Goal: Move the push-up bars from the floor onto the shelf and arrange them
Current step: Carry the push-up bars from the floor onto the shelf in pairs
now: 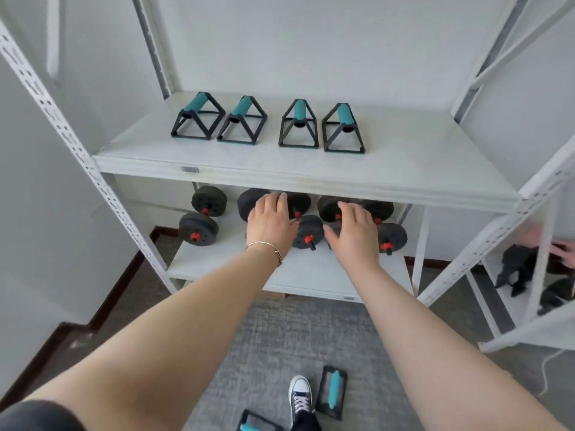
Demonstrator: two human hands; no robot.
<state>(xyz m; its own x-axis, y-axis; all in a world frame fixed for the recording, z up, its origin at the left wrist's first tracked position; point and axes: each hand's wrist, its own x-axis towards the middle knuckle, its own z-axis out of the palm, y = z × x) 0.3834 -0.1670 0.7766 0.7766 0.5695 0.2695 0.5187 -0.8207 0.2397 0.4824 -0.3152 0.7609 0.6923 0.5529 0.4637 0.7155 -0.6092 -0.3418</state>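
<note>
Several push-up bars with black triangular frames and teal grips stand in a row on the white shelf [404,169]; the leftmost [198,116] and the rightmost [343,128] bracket the row. Two more lie on the grey carpet, one [331,391] right of my shoe and one [258,426] at the bottom edge. My left hand [271,219] and my right hand [353,233] hang in front of the shelf's front edge, below the board, fingers apart, holding nothing.
Black dumbbells [199,217] with red collars fill the lower shelf behind my hands. White perforated uprights [77,144] frame the rack. A second rack at the right holds dark items [516,269]. My sneaker [300,395] stands on the carpet.
</note>
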